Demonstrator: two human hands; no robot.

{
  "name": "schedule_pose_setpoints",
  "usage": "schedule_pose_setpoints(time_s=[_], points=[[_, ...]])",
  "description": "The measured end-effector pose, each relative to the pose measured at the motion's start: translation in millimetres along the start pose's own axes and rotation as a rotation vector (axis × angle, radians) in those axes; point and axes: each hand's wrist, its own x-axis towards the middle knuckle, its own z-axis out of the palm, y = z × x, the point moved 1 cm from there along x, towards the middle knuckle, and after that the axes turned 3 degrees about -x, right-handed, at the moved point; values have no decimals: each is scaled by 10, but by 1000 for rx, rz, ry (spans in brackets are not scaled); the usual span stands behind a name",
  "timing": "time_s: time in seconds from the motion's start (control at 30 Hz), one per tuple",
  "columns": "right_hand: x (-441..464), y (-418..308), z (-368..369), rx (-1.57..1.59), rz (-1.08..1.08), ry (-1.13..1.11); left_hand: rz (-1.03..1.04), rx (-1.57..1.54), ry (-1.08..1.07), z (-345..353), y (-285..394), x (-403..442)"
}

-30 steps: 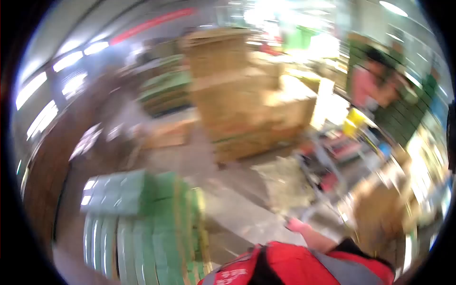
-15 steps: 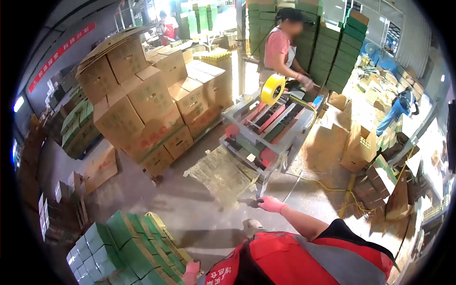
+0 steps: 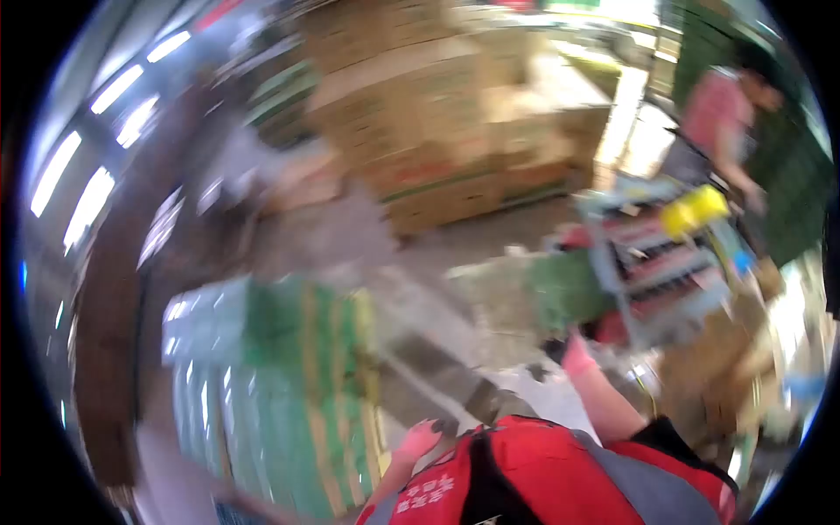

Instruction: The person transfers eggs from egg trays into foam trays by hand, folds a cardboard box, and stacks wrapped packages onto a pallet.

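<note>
Green box blurs beside the right hand, whose smeared fingers' grip I cannot tell.

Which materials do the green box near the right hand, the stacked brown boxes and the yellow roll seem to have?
Green box: possibly card, from its flat face; blur hides the finish.
Brown boxes: likely matt cardboard, with tan faces and reddish print.
Yellow roll: perhaps plastic, being bright and evenly coloured; gloss unclear.
</note>
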Motion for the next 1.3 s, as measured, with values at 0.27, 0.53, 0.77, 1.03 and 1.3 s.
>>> schedule_pose_setpoints(time_s=[0.27, 0.53, 0.77, 1.03, 1.3], points=[[716, 213, 203, -134, -116, -76, -554, -17, -173, -46, -734, -1369], [351, 523, 750, -126, -345, -161, -769, -319, 0, 272, -1758, -2266], [-1241, 2210, 1662, 32, -110, -174, 72, -722, 309, -1371, -2250, -847], [-1738, 2280, 1564, -1270, -677, -790, -45, -1580, -327, -2168, -624, 241], [-1558, 1466, 1266, -973, -409, -417, -90, -1637, -258, -1639, 311, 640]])
